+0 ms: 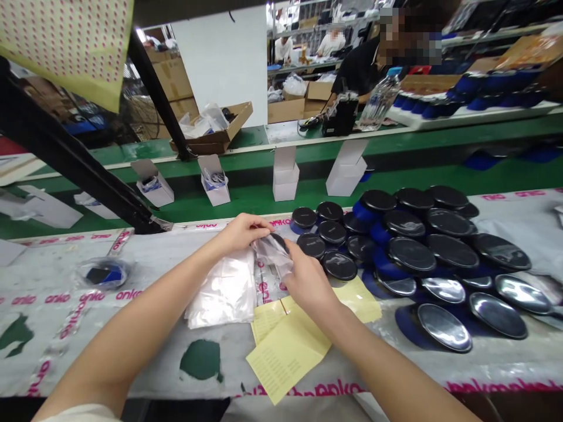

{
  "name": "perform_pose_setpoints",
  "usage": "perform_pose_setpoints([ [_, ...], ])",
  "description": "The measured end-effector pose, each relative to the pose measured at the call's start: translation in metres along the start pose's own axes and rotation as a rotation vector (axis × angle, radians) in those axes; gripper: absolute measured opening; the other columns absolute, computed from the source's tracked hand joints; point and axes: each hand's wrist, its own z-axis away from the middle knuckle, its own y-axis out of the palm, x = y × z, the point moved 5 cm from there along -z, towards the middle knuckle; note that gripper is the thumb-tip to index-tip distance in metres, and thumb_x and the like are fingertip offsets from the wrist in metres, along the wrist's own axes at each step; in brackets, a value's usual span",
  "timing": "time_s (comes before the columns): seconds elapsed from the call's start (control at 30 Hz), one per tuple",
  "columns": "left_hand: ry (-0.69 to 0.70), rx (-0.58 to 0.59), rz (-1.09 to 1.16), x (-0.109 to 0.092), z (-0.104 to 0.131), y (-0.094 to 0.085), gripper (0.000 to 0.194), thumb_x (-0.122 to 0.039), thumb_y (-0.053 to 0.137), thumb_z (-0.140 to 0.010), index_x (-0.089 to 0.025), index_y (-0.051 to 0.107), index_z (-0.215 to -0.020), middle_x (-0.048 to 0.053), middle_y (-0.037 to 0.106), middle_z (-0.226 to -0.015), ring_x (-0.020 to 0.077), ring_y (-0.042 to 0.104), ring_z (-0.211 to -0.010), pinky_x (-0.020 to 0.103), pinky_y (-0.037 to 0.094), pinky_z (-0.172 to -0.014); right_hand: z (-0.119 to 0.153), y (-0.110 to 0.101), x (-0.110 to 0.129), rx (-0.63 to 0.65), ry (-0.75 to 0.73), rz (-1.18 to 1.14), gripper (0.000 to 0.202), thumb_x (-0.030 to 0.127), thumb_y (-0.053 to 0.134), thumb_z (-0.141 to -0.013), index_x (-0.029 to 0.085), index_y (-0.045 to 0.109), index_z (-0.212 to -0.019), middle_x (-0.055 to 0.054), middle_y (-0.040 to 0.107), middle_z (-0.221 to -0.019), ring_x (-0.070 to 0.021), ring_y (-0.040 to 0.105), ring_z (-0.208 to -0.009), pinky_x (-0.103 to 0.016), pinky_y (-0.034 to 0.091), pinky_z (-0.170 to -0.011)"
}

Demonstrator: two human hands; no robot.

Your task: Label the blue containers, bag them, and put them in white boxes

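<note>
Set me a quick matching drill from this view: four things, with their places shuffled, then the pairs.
1. Dark piece
2. Stack of clear bags
3. Yellow printed slips
4. Plastic bottle

A. Blue-capped, in the background
B. Partly beneath the right wrist
C. Between left hand and right hand, with clear plastic
D. Along the left forearm's inner side

Pairs: 1-C; 2-D; 3-B; 4-A

A clear, crumpled plastic bag is held up above the surface, its film creased and slanting. A black piece with a rounded edge lies against it, largely hidden; whether it is inside cannot be told.
</note>
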Motion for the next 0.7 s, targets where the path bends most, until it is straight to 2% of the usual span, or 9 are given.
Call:
perform_pose_setpoints([
  [0.1, -0.029, -0.141, -0.024, 0.013, 0.031, -0.013, 0.017, -0.025, 0.062, -0.084, -0.014, 0.074, -0.088, 0.004, 0.072, -0.076, 0.0119, 0.056, -0.057, 0.024, 0.044, -0.054, -0.008, 0.004, 0.013, 0.056, -0.040, -0.060, 0.061, -0.001, 0.047, -0.072, 0.024, 0.064, -0.125, -0.006, 0.079, -0.100, -0.0249, 0.074, -0.088, -0.030, 0.053, -0.072],
  [0.2, -0.056, -0.234, -0.055, 0.021, 0.044, -0.018, 0.018, -0.031, 0.059, -0.086, -0.015, 0.068, -0.082, 0.003, 0.068, -0.072, 0.0121, 0.055, -0.056, 0.024, 0.044, -0.055, -0.016, 0.010, 0.018, 0.080, -0.012, -0.079, 0.048, 0.004, 0.044, -0.081, 0.021, 0.061, -0.124, -0.005, 0.077, -0.091, -0.0226, 0.073, -0.081, -0.029, 0.052, -0.069],
  [0.3, -0.068, -0.260, -0.104, 0.023, 0.034, -0.014, 0.020, -0.031, 0.057, -0.086, -0.017, 0.063, -0.074, 0.000, 0.063, -0.064, 0.0134, 0.054, -0.054, 0.026, 0.043, -0.056, -0.022, 0.015, 0.017, 0.094, 0.048, -0.030, 0.042, 0.009, 0.040, -0.090, 0.015, 0.048, -0.130, -0.009, 0.075, -0.086, -0.0236, 0.071, -0.075, -0.030, 0.050, -0.066],
  [0.37, -0.055, -0.268, -0.154, 0.022, 0.022, -0.012, 0.014, -0.023, 0.058, -0.082, -0.018, 0.062, -0.070, 0.000, 0.061, -0.063, 0.0163, 0.055, -0.058, 0.029, 0.045, -0.062, -0.026, 0.017, 0.017, 0.107, 0.079, 0.024, 0.041, 0.009, 0.038, -0.091, 0.014, 0.043, -0.132, -0.010, 0.073, -0.084, -0.0252, 0.070, -0.073, -0.032, 0.049, -0.066],
  [0.5, 0.008, -0.282, -0.248, 0.019, 0.017, -0.012, 0.013, -0.006, 0.056, -0.068, -0.019, 0.058, -0.066, 0.002, 0.062, -0.070, 0.0223, 0.059, -0.078, 0.036, 0.048, -0.080, -0.026, 0.016, 0.023, 0.139, 0.126, 0.124, 0.037, 0.005, 0.043, -0.087, 0.013, 0.046, -0.122, -0.012, 0.069, -0.079, -0.0298, 0.069, -0.072, -0.037, 0.048, -0.068],
  [0.57, 0.041, -0.302, -0.261, 0.017, 0.027, -0.015, 0.017, -0.005, 0.054, -0.069, -0.019, 0.060, -0.077, 0.005, 0.067, -0.087, 0.0241, 0.061, -0.092, 0.040, 0.047, -0.091, -0.020, 0.014, 0.028, 0.143, 0.114, 0.140, 0.030, 0.006, 0.045, -0.087, 0.014, 0.050, -0.115, -0.016, 0.069, -0.089, -0.0302, 0.069, -0.076, -0.040, 0.049, -0.071],
  [0.63, 0.069, -0.302, -0.239, 0.016, 0.039, -0.018, 0.029, -0.006, 0.055, -0.073, -0.019, 0.062, -0.098, 0.008, 0.069, -0.107, 0.0237, 0.062, -0.106, 0.040, 0.047, -0.098, -0.013, 0.014, 0.032, 0.126, 0.068, 0.130, 0.027, 0.007, 0.044, -0.088, 0.015, 0.052, -0.113, -0.020, 0.066, -0.108, -0.0313, 0.069, -0.092, -0.043, 0.050, -0.080],
  [0.7, 0.084, -0.199, -0.154, 0.015, 0.047, -0.013, 0.050, -0.010, 0.061, -0.076, -0.020, 0.054, -0.125, 0.010, 0.068, -0.120, 0.0230, 0.064, -0.112, 0.039, 0.048, -0.100, -0.008, 0.015, 0.034, 0.105, 0.008, 0.107, 0.031, 0.009, 0.045, -0.089, 0.015, 0.051, -0.119, -0.021, 0.061, -0.124, -0.0332, 0.063, -0.112, -0.046, 0.049, -0.091],
])
